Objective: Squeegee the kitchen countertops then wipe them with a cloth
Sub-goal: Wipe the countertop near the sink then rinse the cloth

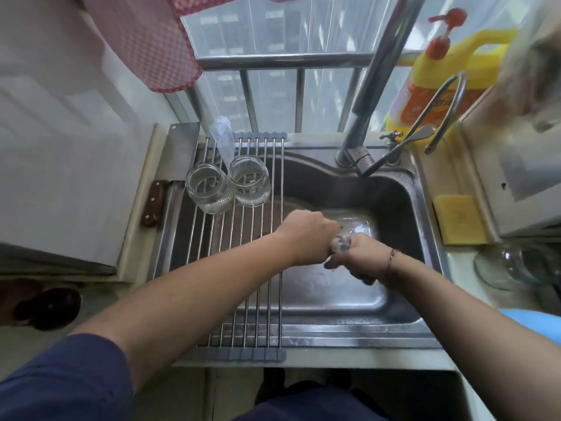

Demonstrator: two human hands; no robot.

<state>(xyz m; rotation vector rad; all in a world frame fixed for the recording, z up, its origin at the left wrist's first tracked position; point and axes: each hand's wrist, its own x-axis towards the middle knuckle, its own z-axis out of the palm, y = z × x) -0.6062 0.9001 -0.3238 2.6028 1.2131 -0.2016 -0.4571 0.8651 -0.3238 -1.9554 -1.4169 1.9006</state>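
Both my hands meet over the steel sink (400,208). My left hand (306,235) and my right hand (355,253) each grip one end of a pale grey wet cloth (341,243), which is bunched tight between them. A bit of the cloth pokes out past my left fist toward the basin's far side. Most of the cloth is hidden inside my fists. No squeegee shows in view.
A roll-up rod rack (243,284) covers the sink's left half and carries two upturned glass jars (209,186) (250,180). A cleaver (182,147) lies at the left edge. Tap (364,117), yellow soap bottle (431,83) and yellow sponge (458,218) sit behind and right. A glass bowl (516,265) rests on the right counter.
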